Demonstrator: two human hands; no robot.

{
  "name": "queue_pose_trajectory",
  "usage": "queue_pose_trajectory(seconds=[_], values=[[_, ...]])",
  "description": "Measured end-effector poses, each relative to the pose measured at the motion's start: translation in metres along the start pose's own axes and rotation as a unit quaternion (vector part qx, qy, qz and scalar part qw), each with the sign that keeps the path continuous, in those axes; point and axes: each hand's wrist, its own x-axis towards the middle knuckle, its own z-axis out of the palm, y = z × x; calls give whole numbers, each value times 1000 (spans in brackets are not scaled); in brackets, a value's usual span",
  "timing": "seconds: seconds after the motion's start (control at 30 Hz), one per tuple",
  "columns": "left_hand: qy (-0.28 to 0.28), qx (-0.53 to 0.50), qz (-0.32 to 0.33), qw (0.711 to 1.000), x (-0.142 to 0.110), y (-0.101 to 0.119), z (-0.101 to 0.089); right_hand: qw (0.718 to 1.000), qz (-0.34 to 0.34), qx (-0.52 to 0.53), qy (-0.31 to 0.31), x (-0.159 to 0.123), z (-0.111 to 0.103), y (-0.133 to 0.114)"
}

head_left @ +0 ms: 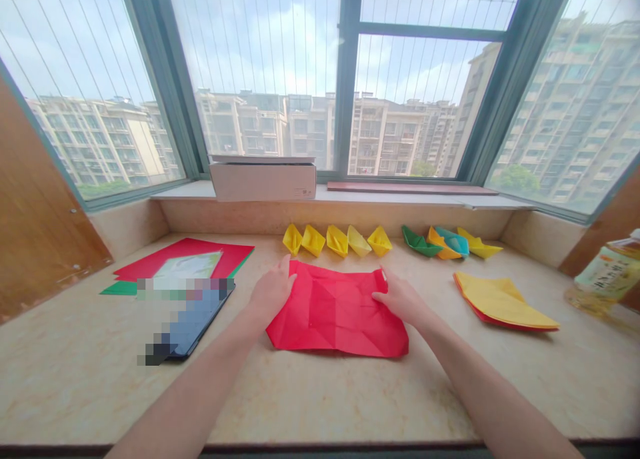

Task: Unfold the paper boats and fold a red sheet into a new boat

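With twelve o'clock being taken as the window side, a creased red paper [335,319] is being held near its far corners on the counter [325,406], the left hand [270,289] being placed at its ten o'clock and the right hand [404,298] at its two o'clock, probably so that the sheet is being steadied evenly from both sides. By each hand, partly opened, a side edge is apparently being pinched between thumb and fingers; how firmly cannot be told, since some fingertips are being hidden. A row of yellow paper boats [337,241] is being stood at twelve o'clock and a green paper boat [419,242] at about two, presumably so that working room is being left nearer the arms. A stack of yellow and red sheets [503,299] is being set aside at three o'clock, seemingly within easy reach, and a phone [203,322] at nine. Relative to the left hand, the red paper is being positioned at three to four o'clock, touching; relative to the right hand, at eight to nine, likewise touching, its near edge being left unheld.
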Motion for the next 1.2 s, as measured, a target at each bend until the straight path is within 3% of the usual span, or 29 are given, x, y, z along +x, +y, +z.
queue_pose_trajectory(seconds=[0.1, 0.17, 0.33, 0.47, 0.57, 0.73, 0.97, 1.1, 1.2], values=[[26, 54, 87, 994, -4, 5, 3, 988, -9, -150, 31, -3, 6, -2], [21, 45, 172, 984, -8, 13, 4, 973, -54, -217, 46, -5, 8, -8], [-86, -26, 293, 952, -20, 35, 14, 970, -160, -178, -27, -11, 25, -29], [-204, -42, 270, 940, -23, 39, 25, 976, -136, -147, -83, -12, 46, -32], [-244, -50, 240, 938, -22, 37, 27, 978, -97, -157, -96, -8, 51, -23], [-232, -53, 204, 950, -21, 34, 30, 981, 0, -181, -63, -1, 50, -10], [-247, -62, 190, 948, -18, 34, 30, 978, 32, -196, -62, 0, 53, -7], [-258, -60, 230, 937, -18, 24, 11, 977, 36, -203, -61, 0, 53, -10], [-231, -45, 322, 917, -27, 7, -13, 978, 35, -199, -58, 0, 51, -11]])
